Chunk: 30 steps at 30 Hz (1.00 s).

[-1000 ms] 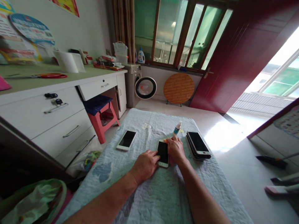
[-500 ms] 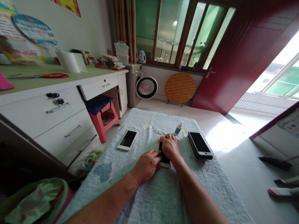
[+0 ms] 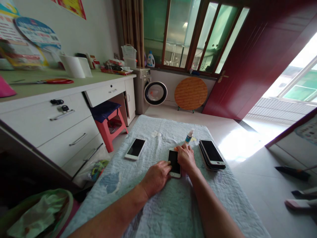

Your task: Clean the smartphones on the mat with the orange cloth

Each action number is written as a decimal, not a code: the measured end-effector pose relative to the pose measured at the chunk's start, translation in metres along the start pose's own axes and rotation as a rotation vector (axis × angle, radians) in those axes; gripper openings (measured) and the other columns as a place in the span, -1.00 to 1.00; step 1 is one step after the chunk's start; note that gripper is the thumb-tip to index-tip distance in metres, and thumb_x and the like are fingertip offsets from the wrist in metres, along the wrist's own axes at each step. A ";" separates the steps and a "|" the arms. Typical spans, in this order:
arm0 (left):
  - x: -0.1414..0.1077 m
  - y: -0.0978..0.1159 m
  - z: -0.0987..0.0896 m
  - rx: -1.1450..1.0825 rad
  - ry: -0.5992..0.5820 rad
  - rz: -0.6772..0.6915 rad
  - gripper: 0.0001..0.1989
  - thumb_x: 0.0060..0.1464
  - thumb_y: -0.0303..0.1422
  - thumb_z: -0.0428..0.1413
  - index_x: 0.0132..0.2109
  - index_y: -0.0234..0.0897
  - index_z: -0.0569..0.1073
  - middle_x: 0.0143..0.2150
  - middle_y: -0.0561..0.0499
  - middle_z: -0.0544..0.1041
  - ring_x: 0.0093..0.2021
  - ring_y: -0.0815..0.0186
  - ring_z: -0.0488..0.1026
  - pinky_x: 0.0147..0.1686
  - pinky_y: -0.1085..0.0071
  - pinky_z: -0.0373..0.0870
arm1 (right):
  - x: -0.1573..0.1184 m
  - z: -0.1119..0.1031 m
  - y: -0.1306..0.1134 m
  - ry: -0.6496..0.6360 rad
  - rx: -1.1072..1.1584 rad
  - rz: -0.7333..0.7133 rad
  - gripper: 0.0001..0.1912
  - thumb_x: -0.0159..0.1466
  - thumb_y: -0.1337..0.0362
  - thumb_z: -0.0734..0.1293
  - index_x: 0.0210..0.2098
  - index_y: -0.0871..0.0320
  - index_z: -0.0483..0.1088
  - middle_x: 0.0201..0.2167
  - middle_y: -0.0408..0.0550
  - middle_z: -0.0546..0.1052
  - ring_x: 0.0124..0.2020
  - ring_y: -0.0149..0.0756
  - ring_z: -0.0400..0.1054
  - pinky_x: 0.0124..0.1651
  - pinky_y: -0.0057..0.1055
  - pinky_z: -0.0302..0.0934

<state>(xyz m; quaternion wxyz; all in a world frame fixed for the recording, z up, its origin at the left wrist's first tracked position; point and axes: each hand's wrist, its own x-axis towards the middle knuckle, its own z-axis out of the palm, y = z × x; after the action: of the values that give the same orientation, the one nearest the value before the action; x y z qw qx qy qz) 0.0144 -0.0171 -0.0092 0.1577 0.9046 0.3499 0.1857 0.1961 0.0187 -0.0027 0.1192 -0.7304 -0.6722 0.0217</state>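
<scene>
A white-framed smartphone (image 3: 175,168) with a dark screen lies face up in the middle of the cloth-covered table. My left hand (image 3: 158,177) grips its left edge, fingertips resting on the frame and screen border. Over its upper right part, my right hand (image 3: 186,158) is closed and presses on an orange cloth (image 3: 176,148), mostly hidden under the fingers. Just beyond that hand stands a small spray bottle (image 3: 189,136) with a blue label. A second white smartphone (image 3: 135,149) lies to the left. To the right is a stack of phones (image 3: 212,153), a white-framed one on top.
A pale blue quilted cloth (image 3: 153,211) covers the table. Along the left runs a desk (image 3: 104,82) with drawers, and a pink stool (image 3: 111,129) is partly under it. A lined bin (image 3: 69,205) sits at lower left. Beyond are an open-doored washing machine (image 3: 142,82) and a red door (image 3: 237,59).
My right hand has slid to the right and slightly down across the phone, uncovering more of its screen and top end. My left hand stays at the phone's left edge.
</scene>
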 end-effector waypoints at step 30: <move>-0.001 0.008 -0.007 0.054 -0.015 -0.032 -0.88 0.22 -0.36 0.07 -0.19 -0.24 0.49 -0.17 -0.03 0.50 -0.14 0.20 0.46 -0.12 0.33 0.39 | -0.008 -0.007 -0.002 -0.114 0.405 -0.410 -0.76 0.25 0.43 0.28 -0.37 0.07 0.58 -0.31 -0.12 0.47 -0.24 -0.38 0.33 -0.05 -0.44 0.12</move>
<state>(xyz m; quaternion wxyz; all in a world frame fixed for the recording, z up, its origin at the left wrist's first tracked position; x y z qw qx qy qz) 0.0153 -0.0222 -0.0002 0.1386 0.9041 0.3682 0.1668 0.1943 0.0098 0.0037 0.2264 -0.5382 -0.7934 0.1721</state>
